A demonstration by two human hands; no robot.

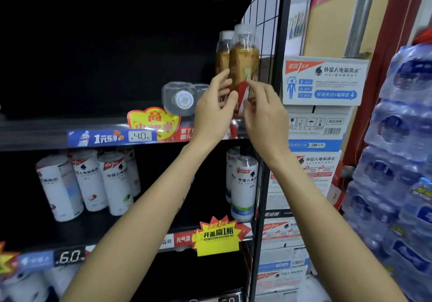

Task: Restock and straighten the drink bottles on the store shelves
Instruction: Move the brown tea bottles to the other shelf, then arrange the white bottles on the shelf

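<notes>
We see both hands at the gold-labelled clear plastic bottle (244, 60), upper shelf's (35, 135) right end: left hand (214, 112) apparently gripping it, right hand (264, 109) loose-fingered, fingertips touching.

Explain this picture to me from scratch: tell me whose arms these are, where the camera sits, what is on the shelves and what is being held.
There is no machine here. A person wears a wide-angle camera on the head, so you see their own two bare arms reaching forward to a store shelf.

The left hand and right hand are at the front gold bottle on the upper shelf, fingers at its lower label. Whether they grip it or only touch it is hard to tell. A second gold bottle stands behind it, and a clear bottle lies on its side to the left.

The shelf below holds white bottles. To the right stand stacked cartons and wrapped water packs.
</notes>
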